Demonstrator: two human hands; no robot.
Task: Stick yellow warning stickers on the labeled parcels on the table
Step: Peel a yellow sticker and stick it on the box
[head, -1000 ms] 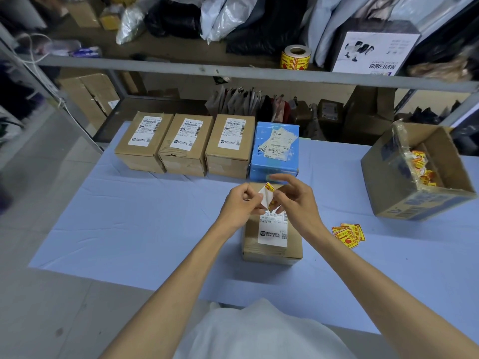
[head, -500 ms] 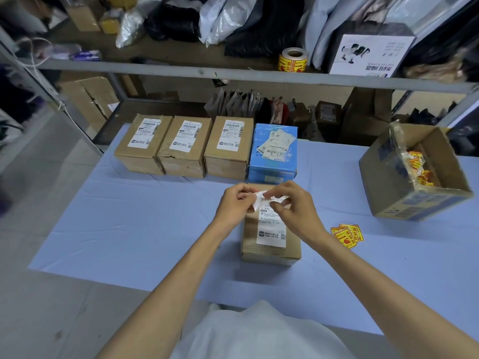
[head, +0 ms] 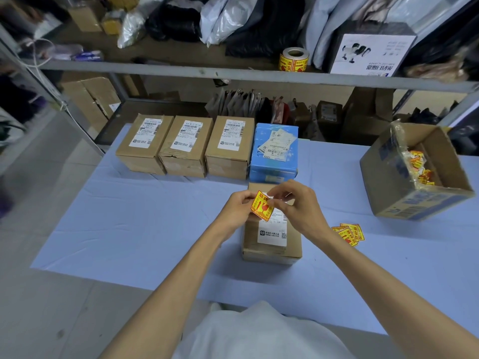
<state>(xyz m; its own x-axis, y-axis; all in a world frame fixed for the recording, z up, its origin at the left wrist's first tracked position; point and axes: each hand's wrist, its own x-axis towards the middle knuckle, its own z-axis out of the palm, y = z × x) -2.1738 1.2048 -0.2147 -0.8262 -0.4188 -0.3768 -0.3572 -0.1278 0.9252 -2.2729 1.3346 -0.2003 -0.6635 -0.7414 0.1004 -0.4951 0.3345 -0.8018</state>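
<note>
The table (head: 145, 229), covered in a pale blue cloth, bears everything. At its right edge an open cardboard carton (head: 383, 185) sits tilted toward the camera, with a heap of crumpled yellow-and-red stickers (head: 418, 165) lying against its inner far wall. Along the back stand three brown parcels side by side, touching: the left parcel (head: 143, 145), the middle parcel (head: 185, 149) and the right parcel (head: 229, 149), each with a white shipping label on top. Against the last of these sits a blue box (head: 274, 156) with a few loose printed slips on its lid.

Just in front of the blue box lies the near parcel (head: 272, 242), brown, with a white label on top. Both hands hover over its far end. The left hand (head: 237, 211) pinches the warning sticker (head: 261, 206) by its left edge between thumb and fingers. The right hand (head: 302, 206), fingers curled, pinches a scrap of white paper at the sticker's upper right corner.

To the right of the near parcel, a small fan of loose stickers (head: 348, 233) lies flat on the cloth.

The held sticker is square, bright yellow with red print and a red glass symbol, facing the camera and tilted above the parcel's top.
</note>
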